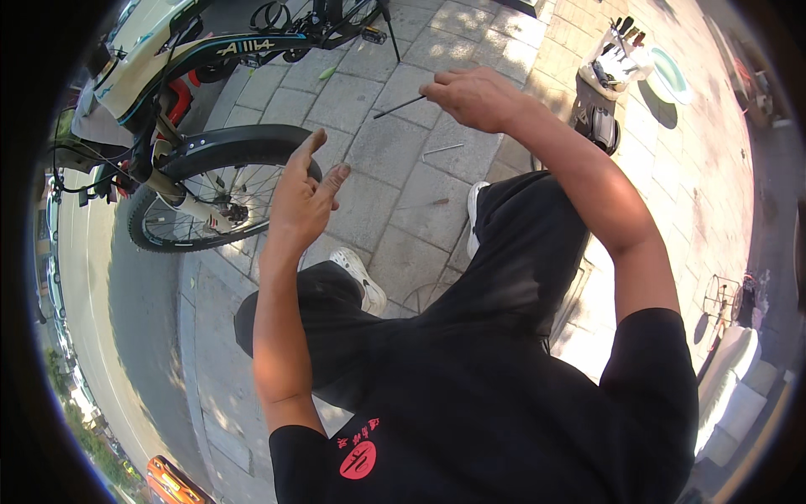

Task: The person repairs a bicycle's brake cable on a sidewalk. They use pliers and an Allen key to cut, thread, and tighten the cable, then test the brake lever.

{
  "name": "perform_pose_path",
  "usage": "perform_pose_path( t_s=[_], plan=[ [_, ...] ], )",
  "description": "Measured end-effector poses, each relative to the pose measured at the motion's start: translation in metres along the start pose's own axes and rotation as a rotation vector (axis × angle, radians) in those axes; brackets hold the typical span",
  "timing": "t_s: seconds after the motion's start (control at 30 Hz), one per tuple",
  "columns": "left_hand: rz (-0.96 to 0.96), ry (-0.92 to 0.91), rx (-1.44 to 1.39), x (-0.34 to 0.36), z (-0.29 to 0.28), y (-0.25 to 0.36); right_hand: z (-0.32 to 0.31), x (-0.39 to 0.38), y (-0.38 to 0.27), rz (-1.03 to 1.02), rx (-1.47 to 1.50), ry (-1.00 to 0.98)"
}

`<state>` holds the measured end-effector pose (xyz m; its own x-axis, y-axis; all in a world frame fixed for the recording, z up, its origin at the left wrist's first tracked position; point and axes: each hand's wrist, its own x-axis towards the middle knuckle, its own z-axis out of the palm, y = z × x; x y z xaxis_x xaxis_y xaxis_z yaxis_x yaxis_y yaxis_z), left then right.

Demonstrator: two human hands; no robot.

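Observation:
My right hand (477, 99) is closed around one end of a thin, straight dark rod (397, 107), a tool whose handle end is hidden in my fingers. Its free tip points left, above the paving. My left hand (304, 197) is raised beside the front wheel (220, 141) of a bicycle, fingers and thumb apart with nothing in them. It overlaps the tyre's right edge in view; whether it touches cannot be told. The bicycle's black and white frame (180, 71) stands at upper left. An L-shaped hex key (442, 152) lies on the paving between my hands and feet.
A small brown-tipped piece (441, 202) lies near my right shoe. Farther right are a clear bin of tools (615, 65), a pale green and white basin (669, 76) and a black bag-like item (601, 128). The kickstand (391, 38) meets the paving. A road runs along the left.

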<state>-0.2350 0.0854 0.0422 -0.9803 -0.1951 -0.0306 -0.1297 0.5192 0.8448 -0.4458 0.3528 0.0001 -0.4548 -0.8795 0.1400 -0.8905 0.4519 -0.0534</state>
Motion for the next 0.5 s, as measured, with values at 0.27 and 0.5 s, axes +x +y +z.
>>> perform_pose_path(
  t_s=[0.27,0.5],
  plan=[
    [-0.19,-0.187,0.022,0.003,-0.027,-0.066,0.028,0.013,-0.027,-0.024,0.118,-0.02],
    [-0.504,-0.197,0.307,-0.033,-0.16,-0.219,0.036,-0.008,0.058,0.567,0.152,0.091]
  ],
)
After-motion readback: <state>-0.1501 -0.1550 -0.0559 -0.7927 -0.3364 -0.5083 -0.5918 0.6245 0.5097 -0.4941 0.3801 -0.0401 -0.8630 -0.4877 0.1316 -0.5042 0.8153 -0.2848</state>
